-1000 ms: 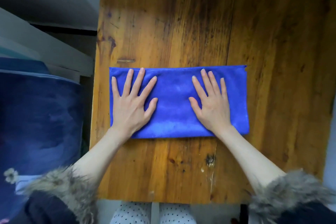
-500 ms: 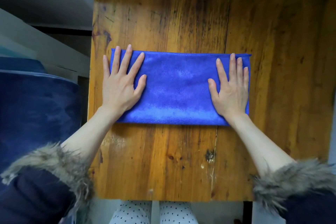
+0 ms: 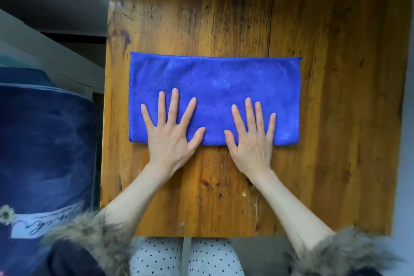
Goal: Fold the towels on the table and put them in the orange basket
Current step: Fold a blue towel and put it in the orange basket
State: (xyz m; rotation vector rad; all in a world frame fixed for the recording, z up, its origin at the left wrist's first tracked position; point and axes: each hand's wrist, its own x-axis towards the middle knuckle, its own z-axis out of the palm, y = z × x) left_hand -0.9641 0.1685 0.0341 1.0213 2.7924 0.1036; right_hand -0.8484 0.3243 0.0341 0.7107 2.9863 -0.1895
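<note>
A blue towel (image 3: 215,78), folded into a long rectangle, lies flat across the wooden table (image 3: 336,96). My left hand (image 3: 171,135) presses flat on its near left part, fingers spread and straight. My right hand (image 3: 252,139) presses flat on its near middle-right part, fingers straight. Both palms overlap the towel's near edge and rest partly on the wood. No orange basket is in view.
A dark blue fabric object (image 3: 44,152) with a printed label stands left of the table. The table's near edge (image 3: 224,234) runs just above my dotted trousers. White boards (image 3: 44,51) lie at the far left.
Both hands slid from the towel's outer ends inward and toward me, and now lie on its near edge. The towel lies smoother.
</note>
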